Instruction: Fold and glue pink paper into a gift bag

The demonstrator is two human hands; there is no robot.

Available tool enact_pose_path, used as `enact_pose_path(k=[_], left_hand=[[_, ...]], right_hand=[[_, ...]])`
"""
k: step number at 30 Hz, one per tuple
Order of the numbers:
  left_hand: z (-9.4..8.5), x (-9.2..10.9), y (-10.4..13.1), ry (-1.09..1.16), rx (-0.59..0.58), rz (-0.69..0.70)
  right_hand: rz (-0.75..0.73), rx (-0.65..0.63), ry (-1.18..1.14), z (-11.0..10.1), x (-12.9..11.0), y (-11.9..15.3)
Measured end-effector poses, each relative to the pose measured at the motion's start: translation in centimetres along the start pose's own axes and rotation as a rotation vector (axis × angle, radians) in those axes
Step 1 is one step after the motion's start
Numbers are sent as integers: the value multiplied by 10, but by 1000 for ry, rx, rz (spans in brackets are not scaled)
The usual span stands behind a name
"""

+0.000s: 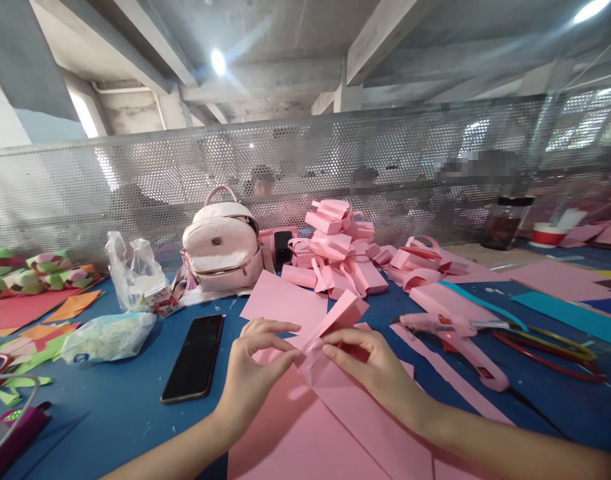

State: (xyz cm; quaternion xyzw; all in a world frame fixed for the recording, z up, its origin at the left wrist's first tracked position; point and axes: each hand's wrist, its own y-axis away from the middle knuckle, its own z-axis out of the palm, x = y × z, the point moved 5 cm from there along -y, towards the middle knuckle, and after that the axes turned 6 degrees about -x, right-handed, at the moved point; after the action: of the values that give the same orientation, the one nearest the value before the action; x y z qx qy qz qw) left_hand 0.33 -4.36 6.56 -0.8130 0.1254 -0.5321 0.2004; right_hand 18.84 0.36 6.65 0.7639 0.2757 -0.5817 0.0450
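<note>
Left hand (259, 355) and right hand (370, 361) pinch folded pink paper (339, 316); the label (216, 241) on the backpack (224, 257) is illegible.

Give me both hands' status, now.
Left hand: fingertips pinching the folded pink paper.
Right hand: fingers closed on the same paper, at its right side.

Piece (341, 316): pink paper, folded, pinched between left hand (263, 357) and right hand (363, 360). One flap stands tilted, slanting up and right from the grip; lower folds partly hidden, exact shape unclear. Sheets (290, 433): pink, plain, flat, overlapping, beneath the grip and on its near side. One straight edge runs diagonally from below the grip toward near right.
</note>
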Motion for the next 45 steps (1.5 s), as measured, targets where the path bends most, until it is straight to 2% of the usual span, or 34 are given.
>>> enact_pose_path(k=[13, 22, 32, 39, 45], left_hand=[[0, -5, -2, 70, -23, -11], [4, -12, -1, 74, -20, -88], [-2, -6, -2, 14, 19, 40], [-3, -13, -3, 57, 32, -28], [0, -11, -1, 55, -3, 1]], right_hand=[[-25, -1, 10, -2, 7, -4], [-77, 23, 37, -6, 6, -6], [-34, 56, 12, -6, 12, -8], [-38, 63, 17, -8, 13, -9], [-46, 50, 8, -8, 12, -7]])
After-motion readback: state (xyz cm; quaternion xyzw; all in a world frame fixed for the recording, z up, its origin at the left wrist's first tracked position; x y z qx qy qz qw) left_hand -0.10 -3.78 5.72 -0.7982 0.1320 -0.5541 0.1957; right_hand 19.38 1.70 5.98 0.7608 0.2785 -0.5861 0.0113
